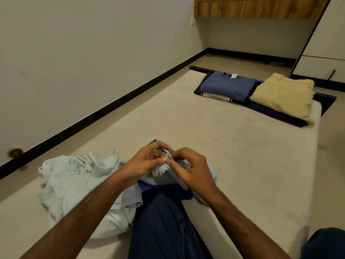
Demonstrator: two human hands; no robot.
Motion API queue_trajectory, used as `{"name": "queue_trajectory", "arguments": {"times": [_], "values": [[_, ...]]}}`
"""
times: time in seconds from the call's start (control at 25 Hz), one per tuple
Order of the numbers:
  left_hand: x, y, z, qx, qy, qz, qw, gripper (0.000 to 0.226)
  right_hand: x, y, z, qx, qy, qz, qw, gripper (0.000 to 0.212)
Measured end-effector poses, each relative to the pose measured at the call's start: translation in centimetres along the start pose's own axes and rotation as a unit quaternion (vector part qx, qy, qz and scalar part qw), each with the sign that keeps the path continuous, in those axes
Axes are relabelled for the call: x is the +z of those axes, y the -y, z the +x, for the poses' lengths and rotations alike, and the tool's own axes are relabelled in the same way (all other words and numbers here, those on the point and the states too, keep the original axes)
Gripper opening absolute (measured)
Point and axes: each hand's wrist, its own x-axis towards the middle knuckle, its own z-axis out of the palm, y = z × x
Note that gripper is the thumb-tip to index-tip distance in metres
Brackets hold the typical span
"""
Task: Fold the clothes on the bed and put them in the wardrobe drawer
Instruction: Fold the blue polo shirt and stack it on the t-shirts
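Both hands meet near the middle of the view, just above the person's raised knee. The left hand has its fingers curled and its thumb and fingertips pinching a small fold of the grey-blue garment; the right hand pinches the same fold from the other side, fingers bent, so the fingertips of the two hands almost touch. The rest of that garment hangs in a bunch below the hands and drapes over the knee, with a darker blue band showing at its lower edge. Just left of it, touching it, a pale mint shirt lies crumpled on the near part of the bed. At the far right end of the bed sit the folded clothes: a blue folded top on a dark navy garment with a white printed strip, and beside it on the right, folded beige trousers. The mattress is bare and beige. A light wall with a black skirting runs along the left, a wooden shelf hangs on the far wall, and the white wardrobe stands at the far right.
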Motion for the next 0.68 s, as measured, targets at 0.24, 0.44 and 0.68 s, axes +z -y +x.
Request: {"name": "queue_trajectory", "arguments": {"times": [0.24, 0.44, 0.68], "values": [[0.1, 1.4, 0.2, -0.028, -0.043, -0.093, 0.994, 0.027, -0.8, -0.5, 0.5, 0.000, 0.074, -0.017, 0.997, 0.011], [0.4, 1.1, 0.2, -0.019, -0.011, -0.174, 0.984, 0.025, 0.1, -1.0, 0.4, -0.052, 0.006, -0.079, 0.995, 0.017], [1.0, 1.0, 0.1, 0.064, -0.087, -0.014, 0.994, 0.005, -0.2, -0.2, 0.8, 0.082, 0.040, 0.080, 0.993, 0.011]]}}
